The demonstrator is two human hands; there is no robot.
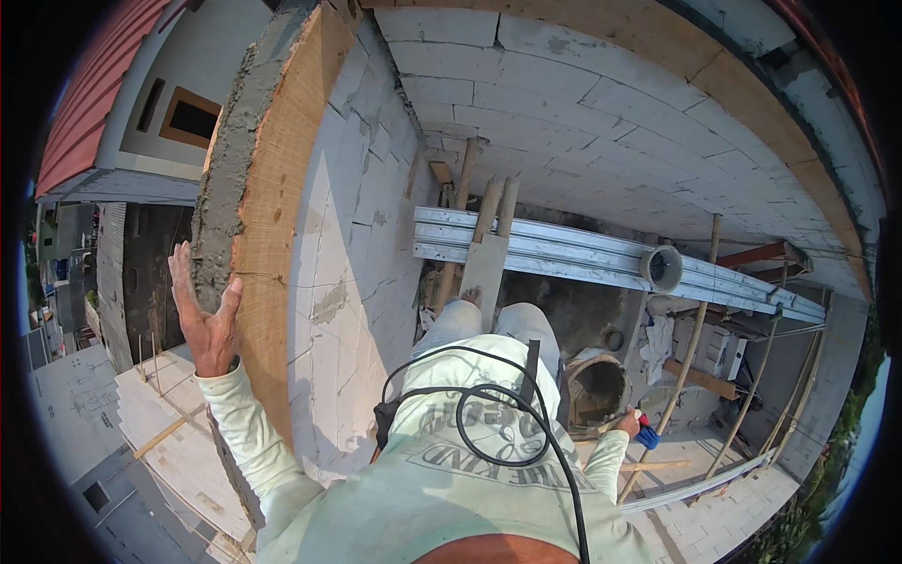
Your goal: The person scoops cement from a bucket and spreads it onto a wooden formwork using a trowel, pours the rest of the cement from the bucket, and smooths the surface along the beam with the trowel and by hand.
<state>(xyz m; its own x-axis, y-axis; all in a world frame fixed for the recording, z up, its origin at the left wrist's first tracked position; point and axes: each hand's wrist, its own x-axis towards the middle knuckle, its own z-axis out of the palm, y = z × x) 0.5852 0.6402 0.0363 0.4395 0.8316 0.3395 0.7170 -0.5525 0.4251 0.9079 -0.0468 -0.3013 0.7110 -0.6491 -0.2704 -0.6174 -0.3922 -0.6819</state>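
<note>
My left hand (209, 318) is open at the outer side of a narrow strip of grey wet concrete (235, 150), its fingers pointing up and its thumb reaching over toward the wooden formwork board (263, 207). The strip runs along the top of the wall, beside that board. Low at my right side, my right hand (625, 423) is closed beside a small red and blue thing (646, 432); its kind does not show clearly. Just above that hand stands a round bucket (620, 376) with a grey, dirty inside.
Long metal channels (564, 251) cross in front of me, with another bucket (663, 268) on them. A narrow plank (484, 273) lies by my legs. Poles (691, 357) stand at the right. A block wall (343, 254) drops beside the board. Black cable (512, 387) loops over my shirt.
</note>
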